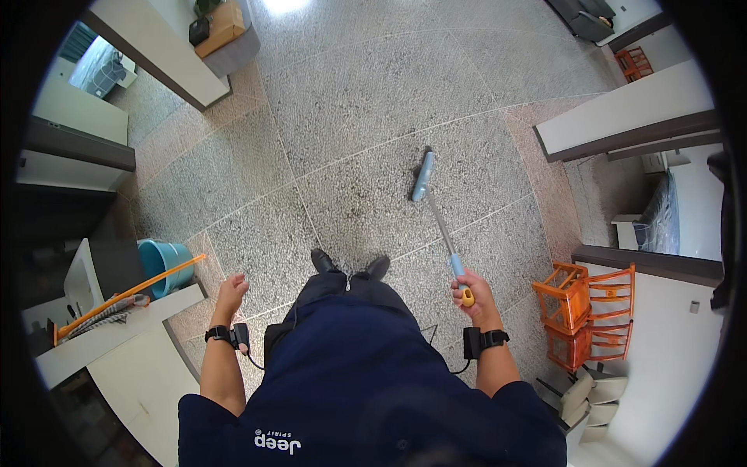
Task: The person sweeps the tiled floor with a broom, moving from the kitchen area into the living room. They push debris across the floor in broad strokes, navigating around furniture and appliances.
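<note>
My right hand (475, 290) is closed around the grip of a long-handled floor cleaning tool, probably a broom or mop. The yellow end of the handle (467, 296), which has a hole in it, shows below my fingers. From there a thin metal shaft (442, 220) runs forward to a slim light-blue head (423, 176) lying on the speckled floor (362, 157). Dark material or shadow edges the head. To the left, my left hand (234, 291) hangs in the air with nothing in it, its fingers loosely bent. Both wrists wear black strapped devices.
On the left stand a turquoise bucket (166, 265) and a ledge (125, 335) with an orange pole (134, 292) and checked cloth (111, 315). Stacked wooden chairs (572, 315) and pale chairs (592, 397) are at right. A cardboard box (224, 26) sits at upper left.
</note>
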Tool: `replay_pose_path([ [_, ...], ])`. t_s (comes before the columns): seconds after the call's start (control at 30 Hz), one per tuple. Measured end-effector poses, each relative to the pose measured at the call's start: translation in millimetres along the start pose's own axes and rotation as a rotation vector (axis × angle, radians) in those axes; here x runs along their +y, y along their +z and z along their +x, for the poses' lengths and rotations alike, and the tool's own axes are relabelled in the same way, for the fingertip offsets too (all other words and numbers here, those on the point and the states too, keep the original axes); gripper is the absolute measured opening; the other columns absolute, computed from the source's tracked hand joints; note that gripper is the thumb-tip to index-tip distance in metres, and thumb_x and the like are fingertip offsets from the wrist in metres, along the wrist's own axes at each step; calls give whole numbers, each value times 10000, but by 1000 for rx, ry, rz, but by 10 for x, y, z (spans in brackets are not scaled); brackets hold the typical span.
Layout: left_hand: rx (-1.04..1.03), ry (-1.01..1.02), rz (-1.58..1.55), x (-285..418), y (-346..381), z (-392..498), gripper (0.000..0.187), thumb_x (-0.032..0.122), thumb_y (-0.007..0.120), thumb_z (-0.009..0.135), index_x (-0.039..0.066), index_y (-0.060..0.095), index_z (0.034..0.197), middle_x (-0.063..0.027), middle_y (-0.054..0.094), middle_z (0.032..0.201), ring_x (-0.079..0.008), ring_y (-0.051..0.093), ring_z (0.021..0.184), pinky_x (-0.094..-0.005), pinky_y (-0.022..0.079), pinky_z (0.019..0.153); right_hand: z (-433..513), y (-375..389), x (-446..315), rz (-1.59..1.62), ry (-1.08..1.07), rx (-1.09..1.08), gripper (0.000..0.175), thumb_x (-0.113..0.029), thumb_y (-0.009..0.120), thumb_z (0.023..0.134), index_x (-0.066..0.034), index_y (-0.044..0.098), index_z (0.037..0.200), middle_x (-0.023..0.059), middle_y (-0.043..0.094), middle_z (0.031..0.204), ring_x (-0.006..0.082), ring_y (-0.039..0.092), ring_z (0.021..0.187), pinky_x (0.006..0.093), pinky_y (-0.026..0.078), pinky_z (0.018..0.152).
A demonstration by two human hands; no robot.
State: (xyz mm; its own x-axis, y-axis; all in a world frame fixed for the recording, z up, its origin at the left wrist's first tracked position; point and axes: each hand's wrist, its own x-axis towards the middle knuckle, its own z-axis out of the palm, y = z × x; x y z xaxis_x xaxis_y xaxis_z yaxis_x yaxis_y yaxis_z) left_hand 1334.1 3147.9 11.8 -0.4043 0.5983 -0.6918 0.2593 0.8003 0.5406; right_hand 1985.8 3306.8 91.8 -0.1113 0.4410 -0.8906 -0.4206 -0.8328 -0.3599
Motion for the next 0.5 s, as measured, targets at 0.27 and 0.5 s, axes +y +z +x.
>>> replay_pose_path([
  [0.27, 46, -107, -63, -680, -448, -69, 464, 209, 636, 918, -50, 596, 1301, -147, 706, 1133, -225, 671, 991, -335, 531, 839, 650, 1167, 554, -288, 77, 126, 162, -26, 630, 849, -34, 496, 940, 90, 556, 741, 219, 619, 578, 355, 511, 447],
  [0.5, 115, -293, -246, -1127, -690, -381, 463, 189, 640, 906, -9, 596, 1322, -83, 696, 1057, -160, 636, 842, -297, 494, 665, 556, 2622, 1012, -442, 237, -125, 176, -39, 628, 852, -68, 484, 950, 65, 554, 734, 200, 626, 591, 350, 522, 452],
])
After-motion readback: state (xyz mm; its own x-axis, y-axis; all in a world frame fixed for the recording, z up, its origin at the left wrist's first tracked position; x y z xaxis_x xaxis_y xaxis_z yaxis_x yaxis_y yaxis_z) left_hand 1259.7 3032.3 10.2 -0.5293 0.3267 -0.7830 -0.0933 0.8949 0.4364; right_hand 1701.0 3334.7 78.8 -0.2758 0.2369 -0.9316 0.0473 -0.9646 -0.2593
